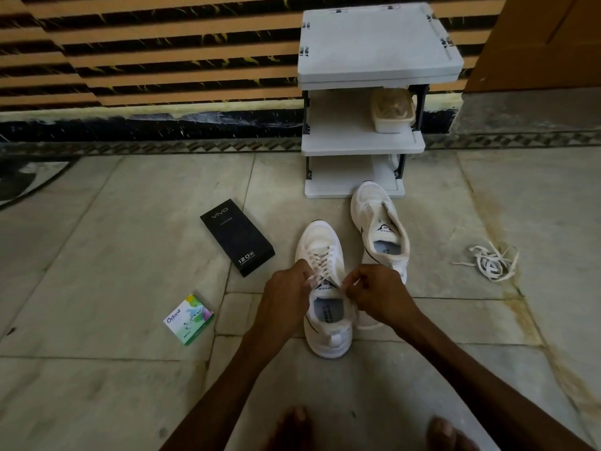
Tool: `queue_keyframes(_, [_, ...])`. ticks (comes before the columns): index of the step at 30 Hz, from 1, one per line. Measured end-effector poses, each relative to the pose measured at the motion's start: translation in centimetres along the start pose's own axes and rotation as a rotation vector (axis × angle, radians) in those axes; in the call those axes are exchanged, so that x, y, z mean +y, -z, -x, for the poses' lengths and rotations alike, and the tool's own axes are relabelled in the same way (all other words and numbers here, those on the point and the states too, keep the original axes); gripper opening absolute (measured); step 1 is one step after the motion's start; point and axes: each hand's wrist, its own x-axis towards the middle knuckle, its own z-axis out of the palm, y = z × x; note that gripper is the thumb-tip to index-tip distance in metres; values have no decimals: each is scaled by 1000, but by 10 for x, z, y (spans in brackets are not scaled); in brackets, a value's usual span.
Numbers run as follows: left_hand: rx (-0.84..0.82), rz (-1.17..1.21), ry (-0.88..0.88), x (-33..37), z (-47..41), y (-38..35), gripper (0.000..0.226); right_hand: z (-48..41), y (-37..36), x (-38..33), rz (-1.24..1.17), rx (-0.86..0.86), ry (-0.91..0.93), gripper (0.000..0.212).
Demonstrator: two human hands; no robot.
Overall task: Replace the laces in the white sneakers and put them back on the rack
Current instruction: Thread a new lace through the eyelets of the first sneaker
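Observation:
A white sneaker (328,336) stands on the floor in front of me, toe pointing away, with a white lace (322,258) threaded across its eyelets. My left hand (286,294) pinches the lace end at the left of the tongue. My right hand (377,292) pinches the other lace end at the right. The second white sneaker (380,229) lies just beyond, to the right, with no lace in it. A loose heap of white laces (491,262) lies on the floor at the right. The white three-shelf rack (361,144) stands against the wall behind the shoes.
A black phone box (237,237) and a small green and white Odonil box (188,319) lie on the stone floor to the left. A lidded plastic container (392,113) sits on the rack's middle shelf. My bare feet (294,428) show at the bottom edge.

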Motion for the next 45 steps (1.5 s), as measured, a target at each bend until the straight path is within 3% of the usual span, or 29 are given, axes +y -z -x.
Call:
queue_keyframes(5, [55, 13, -20, 0, -2, -2, 22, 10, 23, -21, -310, -76, -107, 14])
queue_keyframes(10, [92, 65, -26, 0, -7, -7, 18, 26, 60, -47, -438, -178, -33, 22])
queue_keyframes(14, [69, 284, 79, -3, -13, -6, 21, 38, 86, -63, -418, -230, 110, 30])
queue_keyframes(18, [88, 689, 123, 18, -15, 25, 19, 41, 102, -77, -460, -230, 208, 34])
queue_keyframes(23, [168, 977, 21, 62, -22, 80, 14, 34, 103, -95, -476, -17, 331, 11])
queue_keyframes(29, [198, 1038, -141, 95, -22, 131, 15, 20, 102, -111, -213, 295, 583, 18])
queue_keyframes(37, [269, 993, -196, 104, -14, 156, 17, 28, 106, -133, -495, 262, 627, 21])
queue_keyframes(45, [268, 1027, -248, 109, -11, 162, 19, 34, 114, -145, -433, 371, 761, 17])
